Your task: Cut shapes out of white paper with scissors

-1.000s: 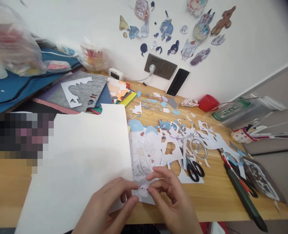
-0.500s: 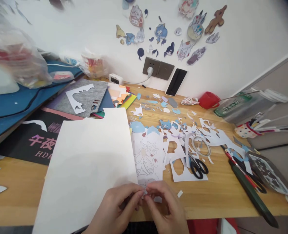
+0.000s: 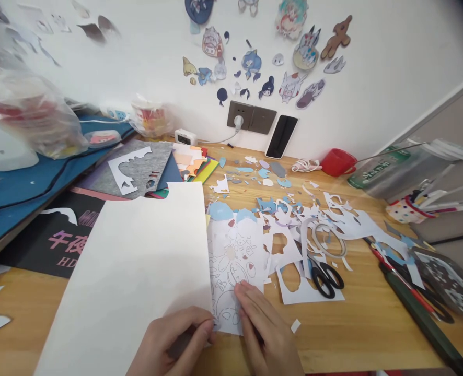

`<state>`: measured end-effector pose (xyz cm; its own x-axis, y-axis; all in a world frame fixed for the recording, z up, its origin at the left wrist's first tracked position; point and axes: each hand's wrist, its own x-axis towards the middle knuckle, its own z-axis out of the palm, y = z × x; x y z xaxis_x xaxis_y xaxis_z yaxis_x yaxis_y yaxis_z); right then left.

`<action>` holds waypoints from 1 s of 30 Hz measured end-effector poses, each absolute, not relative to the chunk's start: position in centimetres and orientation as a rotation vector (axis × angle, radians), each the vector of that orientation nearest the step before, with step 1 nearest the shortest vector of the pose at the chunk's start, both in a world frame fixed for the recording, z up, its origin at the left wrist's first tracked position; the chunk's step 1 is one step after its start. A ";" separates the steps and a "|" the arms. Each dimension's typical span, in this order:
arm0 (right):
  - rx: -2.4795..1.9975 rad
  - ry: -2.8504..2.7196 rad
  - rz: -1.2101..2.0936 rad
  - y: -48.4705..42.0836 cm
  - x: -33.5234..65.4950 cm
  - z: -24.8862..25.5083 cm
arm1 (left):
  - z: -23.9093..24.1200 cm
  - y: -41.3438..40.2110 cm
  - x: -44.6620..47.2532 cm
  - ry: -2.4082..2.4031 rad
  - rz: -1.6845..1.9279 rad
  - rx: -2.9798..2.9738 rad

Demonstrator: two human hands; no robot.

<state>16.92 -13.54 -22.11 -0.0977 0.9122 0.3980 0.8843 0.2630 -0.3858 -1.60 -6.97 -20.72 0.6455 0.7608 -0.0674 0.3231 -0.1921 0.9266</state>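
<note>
A large blank white sheet (image 3: pixel 137 271) lies on the wooden desk (image 3: pixel 365 324) in front of me. Beside it on the right is a printed sheet with outline drawings (image 3: pixel 233 261). My left hand (image 3: pixel 172 344) is curled at the near edge where the two sheets meet, thumb and fingers pinched together on something I cannot make out. My right hand (image 3: pixel 268 334) lies with fingers stretched flat, pressing down the lower part of the printed sheet.
White and blue paper scraps (image 3: pixel 294 219) litter the desk's middle. Black-handled scissors (image 3: pixel 325 277) lie right of my hands, pens and a knife (image 3: pixel 407 292) farther right. A red cup (image 3: pixel 335 162), a phone (image 3: pixel 281 136), felt sheets (image 3: pixel 145 167) and plastic bags (image 3: pixel 31 120) stand behind.
My hands were pinched together over a small cutout; now they have parted, the right hand flattening onto the printed sheet. The view has tilted up slightly.
</note>
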 end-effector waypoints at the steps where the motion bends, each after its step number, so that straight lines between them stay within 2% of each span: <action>1: -1.614 -1.979 0.051 -13.6 16.9 -22.2 | -20.7 -7.0 -1.6 0.874 0.506 1.791; 9: -1.476 -1.863 -0.082 -14.0 16.5 -22.2 | -21.1 -6.9 -1.3 0.818 0.624 1.968; 14: -1.449 -1.862 -0.042 -14.0 16.6 -21.7 | -21.0 -6.7 -1.0 0.675 0.688 2.077; 17: -1.476 -1.855 0.072 -14.0 16.7 -21.3 | -20.8 -6.6 -0.8 0.630 0.683 2.074; 22: -1.579 -1.790 0.453 -13.9 17.0 -20.8 | -20.8 -6.8 -0.8 0.658 0.673 2.077; 30: -1.623 -1.824 0.571 -13.6 16.8 -20.4 | -20.7 -6.7 -0.8 0.641 0.631 2.050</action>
